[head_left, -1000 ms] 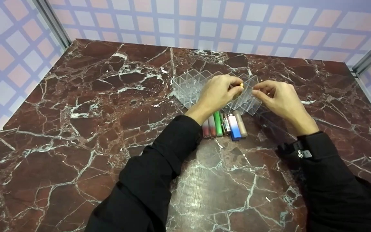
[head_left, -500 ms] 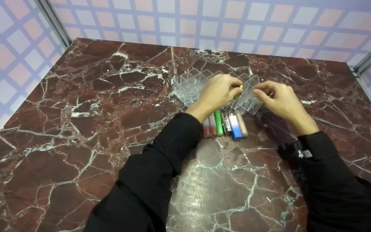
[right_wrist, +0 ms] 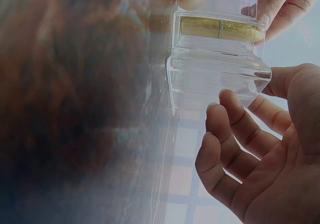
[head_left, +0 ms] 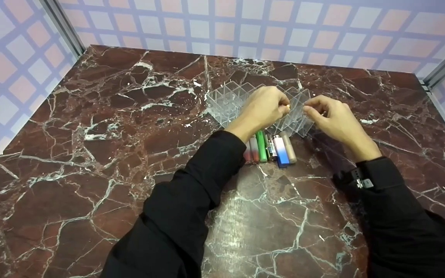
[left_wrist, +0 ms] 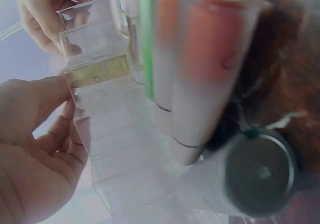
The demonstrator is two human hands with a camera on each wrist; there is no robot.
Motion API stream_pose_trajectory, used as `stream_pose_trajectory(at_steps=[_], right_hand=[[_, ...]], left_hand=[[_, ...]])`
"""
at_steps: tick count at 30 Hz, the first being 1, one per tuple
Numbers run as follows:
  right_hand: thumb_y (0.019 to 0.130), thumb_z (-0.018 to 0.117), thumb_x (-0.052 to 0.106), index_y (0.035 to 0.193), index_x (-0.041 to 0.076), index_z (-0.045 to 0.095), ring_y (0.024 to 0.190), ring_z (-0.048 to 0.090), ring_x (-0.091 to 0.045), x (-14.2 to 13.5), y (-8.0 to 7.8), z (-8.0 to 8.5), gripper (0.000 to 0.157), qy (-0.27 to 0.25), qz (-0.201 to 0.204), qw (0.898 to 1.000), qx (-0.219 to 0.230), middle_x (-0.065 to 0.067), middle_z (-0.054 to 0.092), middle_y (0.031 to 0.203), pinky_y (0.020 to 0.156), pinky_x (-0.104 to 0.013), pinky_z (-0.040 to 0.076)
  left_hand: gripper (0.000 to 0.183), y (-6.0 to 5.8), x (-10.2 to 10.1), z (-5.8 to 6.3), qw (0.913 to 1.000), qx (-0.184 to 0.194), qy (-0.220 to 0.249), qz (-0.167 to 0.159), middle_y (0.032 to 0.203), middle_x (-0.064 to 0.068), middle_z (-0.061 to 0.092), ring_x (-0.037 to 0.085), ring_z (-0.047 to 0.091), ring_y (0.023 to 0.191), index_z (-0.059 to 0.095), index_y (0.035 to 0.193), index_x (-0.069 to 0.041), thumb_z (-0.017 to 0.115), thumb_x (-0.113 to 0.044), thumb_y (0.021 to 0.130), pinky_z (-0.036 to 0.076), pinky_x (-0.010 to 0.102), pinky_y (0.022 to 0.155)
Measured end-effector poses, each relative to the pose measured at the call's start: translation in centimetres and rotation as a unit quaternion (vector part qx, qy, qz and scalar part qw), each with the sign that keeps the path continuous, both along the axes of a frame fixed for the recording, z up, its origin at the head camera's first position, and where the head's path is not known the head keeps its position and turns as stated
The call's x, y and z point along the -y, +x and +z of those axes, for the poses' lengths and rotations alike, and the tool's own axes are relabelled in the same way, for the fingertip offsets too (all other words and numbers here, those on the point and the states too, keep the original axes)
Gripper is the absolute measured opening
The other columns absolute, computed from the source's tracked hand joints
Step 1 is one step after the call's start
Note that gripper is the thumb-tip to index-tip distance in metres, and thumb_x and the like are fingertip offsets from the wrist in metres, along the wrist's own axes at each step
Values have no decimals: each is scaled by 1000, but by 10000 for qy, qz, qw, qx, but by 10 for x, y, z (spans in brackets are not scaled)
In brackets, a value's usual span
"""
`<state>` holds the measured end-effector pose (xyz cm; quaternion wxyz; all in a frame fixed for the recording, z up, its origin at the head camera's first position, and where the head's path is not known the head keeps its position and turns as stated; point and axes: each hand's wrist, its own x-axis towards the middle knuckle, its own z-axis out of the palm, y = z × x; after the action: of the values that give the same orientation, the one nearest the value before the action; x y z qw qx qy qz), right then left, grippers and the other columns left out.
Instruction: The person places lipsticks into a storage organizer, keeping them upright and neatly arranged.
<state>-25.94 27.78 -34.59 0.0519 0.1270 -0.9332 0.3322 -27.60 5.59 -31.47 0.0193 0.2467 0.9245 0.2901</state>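
Marble desk [head_left: 129, 173]: left hand [head_left: 265, 106] above, gold tube [left_wrist: 102, 72] below

From the head view, I see the left hand's grip drawn into a pinch on the tube's yellow end, over the clear organizer [head_left: 222, 106]. The right hand [head_left: 336, 117] is across at the right corner; a row of small tubes [head_left: 262, 146] lies in front.

By the left wrist, the gold tube stands inside a compartment, long axis dropping away from the fingertips along the walls.

By the right wrist, thumb and forefinger pinch the organizer's edge, other fingers loosely bent; the left is nearer the tube.

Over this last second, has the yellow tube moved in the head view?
Yes, slightly: the yellow tube sits lower in the picture against the clear organizer.
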Motion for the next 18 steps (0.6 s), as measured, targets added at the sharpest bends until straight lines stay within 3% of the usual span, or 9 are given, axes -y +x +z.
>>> stream_pose_trajectory(at_steps=[8,18], right_hand=[[103,60,35,121,8,67,63,60,-14,0,0,0,34,50,-8,10000,-9,-16,71,91,54,-22,45],[103,60,35,118,8,68,59,59,-10,2,1,1,32,21,28,9999,-140,-13,70,84,55,-21,45]], left_hand=[[13,2,-8,3,9984,-55,-75,560,109,-6,76,7,67,88,81,102,-21,71,-28,97,51,21,79],[13,1,-7,0,9987,-143,8,490,101,-4,77,8,65,79,82,99,-18,72,-27,96,49,24,86]])
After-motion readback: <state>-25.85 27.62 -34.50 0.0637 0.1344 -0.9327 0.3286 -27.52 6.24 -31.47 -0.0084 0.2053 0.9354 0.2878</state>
